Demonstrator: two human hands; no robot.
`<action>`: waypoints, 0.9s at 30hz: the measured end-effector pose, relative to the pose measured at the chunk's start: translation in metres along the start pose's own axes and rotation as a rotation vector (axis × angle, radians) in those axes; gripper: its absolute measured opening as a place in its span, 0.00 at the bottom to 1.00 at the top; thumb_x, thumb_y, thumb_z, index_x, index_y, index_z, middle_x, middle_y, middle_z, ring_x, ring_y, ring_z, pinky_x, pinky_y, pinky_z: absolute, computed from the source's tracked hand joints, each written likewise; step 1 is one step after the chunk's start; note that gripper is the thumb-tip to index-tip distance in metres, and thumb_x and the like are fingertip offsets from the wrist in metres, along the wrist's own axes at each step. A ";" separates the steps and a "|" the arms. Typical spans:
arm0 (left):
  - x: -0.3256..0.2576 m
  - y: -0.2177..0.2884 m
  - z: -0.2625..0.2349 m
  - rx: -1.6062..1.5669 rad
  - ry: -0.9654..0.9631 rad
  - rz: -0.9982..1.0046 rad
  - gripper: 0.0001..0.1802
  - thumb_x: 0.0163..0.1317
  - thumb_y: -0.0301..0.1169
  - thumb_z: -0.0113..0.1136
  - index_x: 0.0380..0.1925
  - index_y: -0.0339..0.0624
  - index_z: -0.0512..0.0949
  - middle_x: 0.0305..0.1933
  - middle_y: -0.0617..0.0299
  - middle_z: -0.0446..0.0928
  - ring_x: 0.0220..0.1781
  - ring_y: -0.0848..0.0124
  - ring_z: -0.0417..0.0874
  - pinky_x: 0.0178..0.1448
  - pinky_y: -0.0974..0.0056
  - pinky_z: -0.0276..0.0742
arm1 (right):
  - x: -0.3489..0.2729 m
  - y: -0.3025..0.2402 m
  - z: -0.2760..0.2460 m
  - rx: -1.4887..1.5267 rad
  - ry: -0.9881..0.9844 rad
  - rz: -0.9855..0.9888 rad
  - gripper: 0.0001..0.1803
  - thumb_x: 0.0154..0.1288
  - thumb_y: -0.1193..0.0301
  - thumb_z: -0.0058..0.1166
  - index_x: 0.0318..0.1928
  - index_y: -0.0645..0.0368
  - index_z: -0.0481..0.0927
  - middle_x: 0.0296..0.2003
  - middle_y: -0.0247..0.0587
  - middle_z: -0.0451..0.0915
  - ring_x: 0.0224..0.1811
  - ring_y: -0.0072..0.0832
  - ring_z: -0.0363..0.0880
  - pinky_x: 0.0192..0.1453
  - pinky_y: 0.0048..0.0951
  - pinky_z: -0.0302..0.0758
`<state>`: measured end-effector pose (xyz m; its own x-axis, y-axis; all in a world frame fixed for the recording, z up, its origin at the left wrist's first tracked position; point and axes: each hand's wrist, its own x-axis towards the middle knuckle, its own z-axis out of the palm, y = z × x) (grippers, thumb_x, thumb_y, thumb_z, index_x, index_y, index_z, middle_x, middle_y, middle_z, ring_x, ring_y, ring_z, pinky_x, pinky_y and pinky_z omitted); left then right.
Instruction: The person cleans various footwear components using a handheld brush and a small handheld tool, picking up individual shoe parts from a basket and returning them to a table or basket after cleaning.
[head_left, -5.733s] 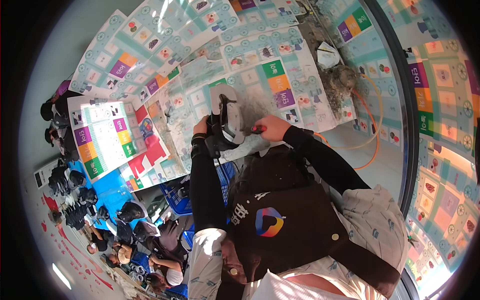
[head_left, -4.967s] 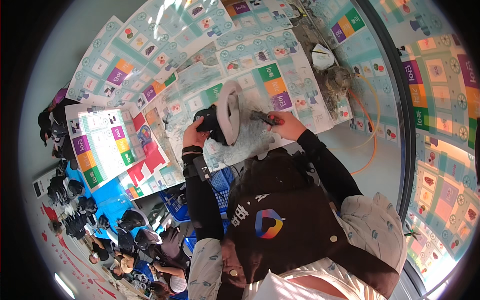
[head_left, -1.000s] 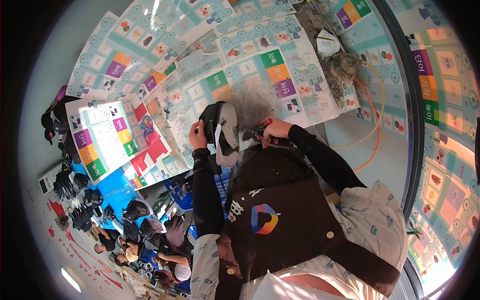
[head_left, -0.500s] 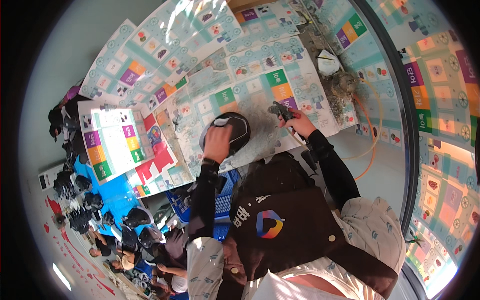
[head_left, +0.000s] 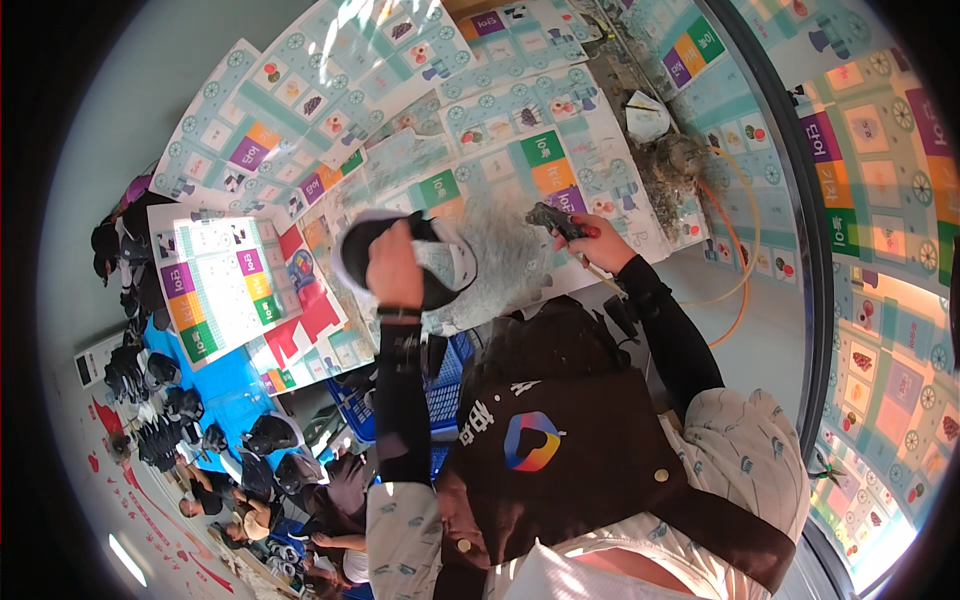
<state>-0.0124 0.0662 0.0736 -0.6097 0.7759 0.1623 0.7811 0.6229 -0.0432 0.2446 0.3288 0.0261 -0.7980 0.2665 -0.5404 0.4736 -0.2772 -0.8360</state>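
Black shoe (head_left: pixel 405 262) sits gripped in the left hand's (head_left: pixel 393 270) fingers; the right hand (head_left: pixel 590 240) clenches a dark tool (head_left: pixel 553 218) above the glue-smeared, paper-covered counter (head_left: pixel 500 170); orange hose (head_left: pixel 735 260) curls alongside.

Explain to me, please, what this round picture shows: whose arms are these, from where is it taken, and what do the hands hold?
The round picture comes from a fisheye camera worn on a person's head, looking down, so straight edges bend. The two dark-sleeved arms are this person's own. The left hand holds up a black shoe with a pale lining. The right hand grips a small dark tool with a red part; I cannot tell its kind. Under them lies a work surface covered with colourful printed paper sheets.
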 end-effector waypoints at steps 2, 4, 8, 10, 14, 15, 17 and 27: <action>0.019 0.021 0.031 0.077 -0.092 0.090 0.09 0.62 0.28 0.57 0.43 0.47 0.76 0.35 0.61 0.77 0.42 0.59 0.83 0.37 0.57 0.84 | -0.003 -0.007 0.011 -0.038 -0.014 -0.004 0.17 0.57 0.74 0.55 0.49 0.58 0.82 0.36 0.28 0.86 0.34 0.17 0.81 0.26 0.24 0.74; 0.027 0.034 0.065 0.072 -0.114 0.163 0.08 0.63 0.30 0.60 0.42 0.48 0.76 0.35 0.63 0.78 0.39 0.61 0.84 0.32 0.58 0.84 | -0.011 -0.026 0.024 -0.132 -0.025 -0.006 0.17 0.56 0.72 0.55 0.47 0.59 0.82 0.35 0.29 0.86 0.34 0.19 0.81 0.27 0.26 0.77; 0.049 0.048 0.080 0.015 -0.093 0.193 0.08 0.66 0.37 0.61 0.42 0.49 0.76 0.37 0.63 0.80 0.39 0.60 0.85 0.34 0.57 0.85 | -0.005 -0.007 0.026 -0.346 0.068 -0.128 0.19 0.56 0.68 0.58 0.49 0.60 0.81 0.35 0.51 0.85 0.40 0.49 0.83 0.43 0.43 0.79; 0.056 0.052 0.084 0.011 -0.101 0.211 0.09 0.66 0.37 0.61 0.42 0.49 0.76 0.37 0.63 0.80 0.39 0.60 0.85 0.34 0.57 0.85 | 0.006 0.000 0.032 -0.550 0.179 -0.376 0.18 0.57 0.72 0.54 0.49 0.60 0.80 0.32 0.48 0.84 0.31 0.44 0.82 0.33 0.39 0.77; 0.062 0.054 0.086 0.013 -0.144 0.233 0.09 0.67 0.37 0.61 0.42 0.48 0.76 0.37 0.62 0.80 0.39 0.59 0.85 0.34 0.58 0.85 | 0.012 -0.017 0.055 -0.524 0.053 -0.208 0.18 0.55 0.69 0.54 0.48 0.58 0.82 0.38 0.59 0.83 0.45 0.59 0.80 0.49 0.53 0.76; 0.065 0.059 0.087 0.005 -0.158 0.245 0.09 0.67 0.38 0.60 0.42 0.48 0.76 0.37 0.62 0.81 0.39 0.59 0.86 0.34 0.58 0.85 | 0.017 -0.012 0.056 -0.519 0.061 -0.204 0.18 0.55 0.69 0.54 0.48 0.58 0.82 0.38 0.59 0.83 0.45 0.59 0.80 0.49 0.53 0.76; 0.066 0.063 0.088 0.009 -0.143 0.252 0.09 0.67 0.38 0.60 0.42 0.48 0.76 0.37 0.62 0.81 0.39 0.59 0.86 0.34 0.57 0.85 | 0.030 -0.002 0.059 -0.681 -0.005 -0.299 0.17 0.55 0.70 0.53 0.46 0.59 0.83 0.37 0.60 0.83 0.44 0.59 0.80 0.48 0.54 0.75; 0.063 0.059 0.086 -0.039 -0.139 0.225 0.09 0.67 0.38 0.60 0.42 0.48 0.77 0.38 0.62 0.81 0.40 0.58 0.85 0.35 0.56 0.85 | 0.019 -0.015 0.054 -0.662 -0.007 -0.260 0.16 0.57 0.69 0.53 0.46 0.59 0.82 0.35 0.62 0.82 0.42 0.61 0.79 0.45 0.57 0.74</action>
<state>-0.0159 0.1606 -0.0038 -0.4307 0.9024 0.0157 0.9021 0.4309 -0.0247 0.2023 0.2883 0.0335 -0.9172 0.2416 -0.3168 0.3928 0.4145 -0.8210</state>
